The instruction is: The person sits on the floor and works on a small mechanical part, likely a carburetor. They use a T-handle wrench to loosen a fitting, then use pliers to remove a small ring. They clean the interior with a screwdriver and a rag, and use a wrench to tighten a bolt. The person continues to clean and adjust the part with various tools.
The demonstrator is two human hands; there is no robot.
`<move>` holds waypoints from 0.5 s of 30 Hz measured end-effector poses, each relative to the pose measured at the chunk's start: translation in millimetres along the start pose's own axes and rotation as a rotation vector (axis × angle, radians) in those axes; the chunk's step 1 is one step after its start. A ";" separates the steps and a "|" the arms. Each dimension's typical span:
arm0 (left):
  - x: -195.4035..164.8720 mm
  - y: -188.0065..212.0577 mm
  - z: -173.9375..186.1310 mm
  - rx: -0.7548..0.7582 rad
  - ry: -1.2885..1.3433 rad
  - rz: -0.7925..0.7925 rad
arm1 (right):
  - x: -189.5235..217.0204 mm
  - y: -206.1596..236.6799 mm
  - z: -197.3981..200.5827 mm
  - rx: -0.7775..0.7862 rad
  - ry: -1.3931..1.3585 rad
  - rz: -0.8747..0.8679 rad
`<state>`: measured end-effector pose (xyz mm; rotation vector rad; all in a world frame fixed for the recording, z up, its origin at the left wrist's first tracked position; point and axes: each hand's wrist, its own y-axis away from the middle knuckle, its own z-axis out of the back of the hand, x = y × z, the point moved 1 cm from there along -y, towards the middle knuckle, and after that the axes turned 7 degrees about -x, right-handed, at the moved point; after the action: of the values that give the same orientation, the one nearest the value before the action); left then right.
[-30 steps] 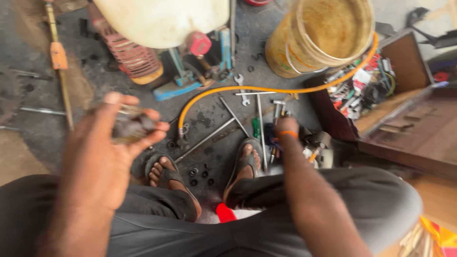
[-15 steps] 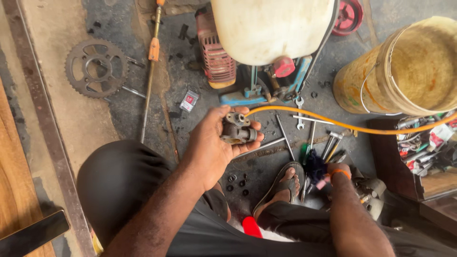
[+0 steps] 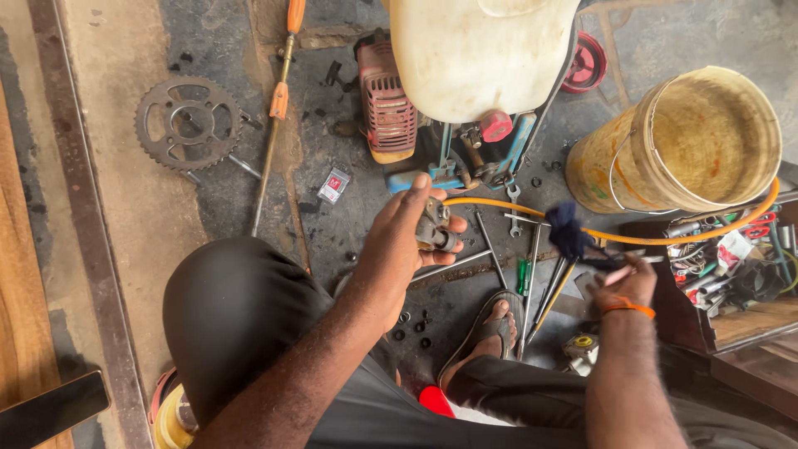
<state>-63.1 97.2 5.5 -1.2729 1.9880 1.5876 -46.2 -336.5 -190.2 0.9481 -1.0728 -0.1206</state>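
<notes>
Small metal engine part [image 3: 434,226] sits in left hand [image 3: 403,245], fingers [image 3: 413,199] curled around it, above oily floor [image 3: 332,224]. Right hand [image 3: 625,283] pinches dark blue rag [image 3: 572,233], lifted over loose wrenches [image 3: 515,216]. One yellow bucket [image 3: 615,179], interior bare. One open toolbox [image 3: 731,320] at right, crammed with tools. One sprocket [image 3: 189,123] lies at left.

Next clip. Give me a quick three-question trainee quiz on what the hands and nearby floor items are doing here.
1. True or false: the left hand holds a small metal engine part.
2. What does the right hand grip? A) dark blue rag B) a wrench C) a screwdriver
3. What toothed item lies on the floor at upper left?

Key:
1. True.
2. A.
3. A chain sprocket, beside the orange-handled rod.
</notes>
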 end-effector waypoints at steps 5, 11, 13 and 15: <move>8.2 7.8 0.8 0.014 -0.034 -0.017 | 20.9 5.4 11.4 0.060 0.040 0.008; 9.9 19.7 -2.8 -0.016 -0.058 0.001 | 19.6 -11.4 40.6 -0.052 -0.214 0.199; 10.0 24.1 -2.6 -0.001 -0.069 0.002 | 22.8 -10.5 45.3 -0.144 -0.252 0.154; 10.3 26.0 -4.3 0.006 -0.088 0.008 | 30.4 -8.5 49.4 -0.217 -0.200 0.114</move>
<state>-87.9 88.7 16.3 -1.1739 1.9448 1.6118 -66.6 -386.9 -168.3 0.6875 -1.2678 -0.2371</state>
